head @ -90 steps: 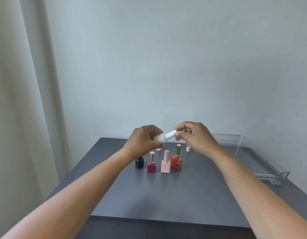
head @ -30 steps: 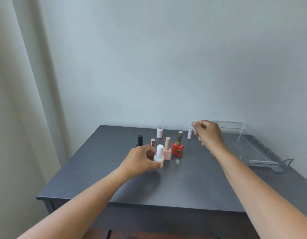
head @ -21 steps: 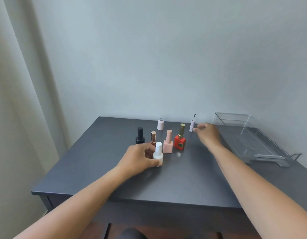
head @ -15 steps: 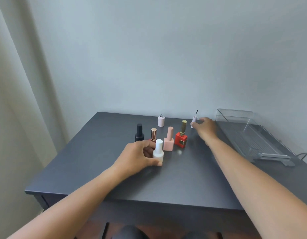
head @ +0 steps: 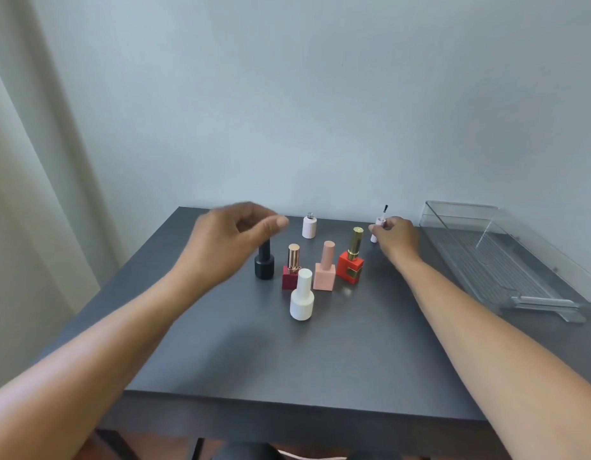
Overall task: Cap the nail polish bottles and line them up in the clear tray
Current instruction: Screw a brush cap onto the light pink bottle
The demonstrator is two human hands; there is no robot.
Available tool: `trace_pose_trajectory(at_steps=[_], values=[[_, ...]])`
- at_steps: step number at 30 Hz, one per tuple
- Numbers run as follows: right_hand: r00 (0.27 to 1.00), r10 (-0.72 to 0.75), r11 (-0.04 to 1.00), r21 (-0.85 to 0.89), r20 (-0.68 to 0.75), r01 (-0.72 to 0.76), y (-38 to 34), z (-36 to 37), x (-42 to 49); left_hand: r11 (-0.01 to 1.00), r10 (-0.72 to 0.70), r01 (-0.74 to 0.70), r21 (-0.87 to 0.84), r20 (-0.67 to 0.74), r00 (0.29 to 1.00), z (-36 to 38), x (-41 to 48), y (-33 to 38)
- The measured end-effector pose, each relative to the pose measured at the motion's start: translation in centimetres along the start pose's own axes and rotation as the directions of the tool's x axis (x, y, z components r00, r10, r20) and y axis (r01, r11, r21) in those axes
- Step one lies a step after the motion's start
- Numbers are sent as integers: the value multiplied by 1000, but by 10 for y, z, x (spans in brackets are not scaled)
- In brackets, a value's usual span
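Observation:
My right hand (head: 396, 236) pinches the pale pink brush cap (head: 379, 224) at the back of the table, with its brush pointing up. The matching uncapped pale pink bottle (head: 309, 228) stands to its left. My left hand (head: 234, 239) hovers blurred above the black bottle (head: 264, 264), fingers loosely curved and holding nothing. The capped white bottle (head: 301, 298) stands alone in front of the row. Behind it stand a dark red bottle (head: 291, 269), a pink bottle (head: 325, 267) and an orange-red bottle with a gold cap (head: 351, 262). The clear tray (head: 506, 260) lies at the right with nothing in it.
The dark grey table (head: 287, 356) ends at a front edge near me. A pale wall runs close behind it. A curtain (head: 32, 194) hangs at the left.
My left hand set the capped white bottle down, let go and rose toward the back. My right hand reached the brush cap and took hold of it. The camera tilted down.

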State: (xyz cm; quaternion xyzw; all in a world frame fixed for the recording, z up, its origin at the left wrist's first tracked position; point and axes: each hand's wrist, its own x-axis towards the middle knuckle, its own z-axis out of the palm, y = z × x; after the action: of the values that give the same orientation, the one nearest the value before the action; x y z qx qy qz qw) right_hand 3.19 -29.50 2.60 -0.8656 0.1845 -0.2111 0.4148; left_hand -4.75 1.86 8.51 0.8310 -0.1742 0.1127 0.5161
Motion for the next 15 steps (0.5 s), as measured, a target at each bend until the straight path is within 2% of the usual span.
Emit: trace_pose_trajectory(at_steps=[2, 5, 10, 15], values=[[1000, -25, 999, 24, 3, 25, 0, -4, -4, 1000, -16, 17, 19, -33, 999, -4, 24, -6], [998, -63, 997, 54, 17, 62, -1, -10, -11, 998, -51, 51, 31, 0, 999, -4, 61, -20], [994, -103, 989, 114, 45, 98, -4, -19, -19, 984, -158, 138, 114, 187, 970, 15, 113, -55], [989, -129, 981, 155, 67, 118, -8, -25, -27, 969, -232, 178, 171, 383, 894, 43, 140, -83]])
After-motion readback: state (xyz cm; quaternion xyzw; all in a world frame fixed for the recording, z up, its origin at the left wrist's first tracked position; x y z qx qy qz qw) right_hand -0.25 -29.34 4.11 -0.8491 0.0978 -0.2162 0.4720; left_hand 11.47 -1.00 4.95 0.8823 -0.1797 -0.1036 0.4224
